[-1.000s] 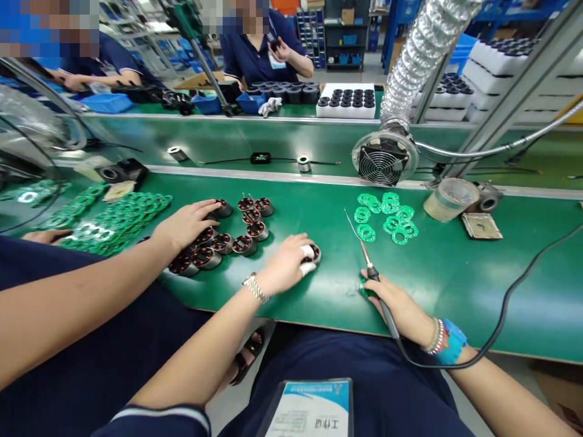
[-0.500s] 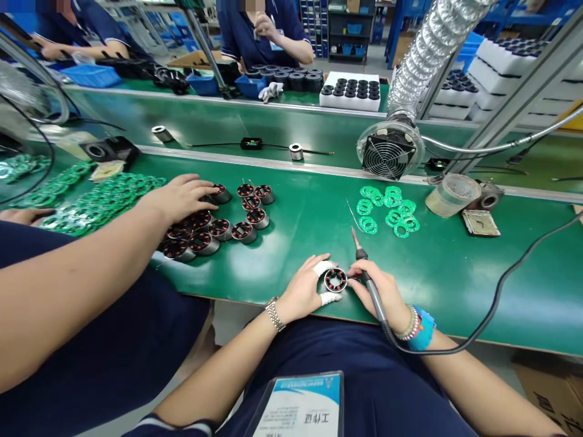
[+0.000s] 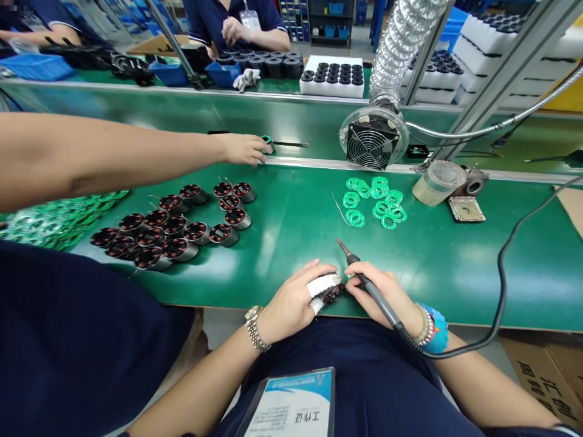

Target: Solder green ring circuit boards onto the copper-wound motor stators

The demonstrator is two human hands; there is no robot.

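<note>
My left hand (image 3: 291, 300), with white tape on its finger and thumb, grips a motor stator (image 3: 334, 294) with dark and copper windings. The stator is tilted on its side near the table's front edge. My right hand (image 3: 389, 294) is wrapped round a soldering iron (image 3: 374, 296), its tip pointing up and away to the left. At the right fingertips, close to the stator, shows a small bit of green (image 3: 348, 278), too small to make out. Beyond the iron's tip lie several green ring-shaped circuit boards (image 3: 355, 218) and a thin strand of solder wire (image 3: 339, 209).
A co-worker's hand (image 3: 246, 149) reaches in from the left to a stator with a green top (image 3: 268, 144) on the rail. Several stators (image 3: 175, 247) stand at left, beside piled green boards (image 3: 68, 218). A fume fan (image 3: 371, 145) and a cloudy jar (image 3: 439, 183) stand behind.
My left hand has turned the stator from facing up onto its side. The co-worker's hand has moved from the stators to the back rail. The view has shifted slightly.
</note>
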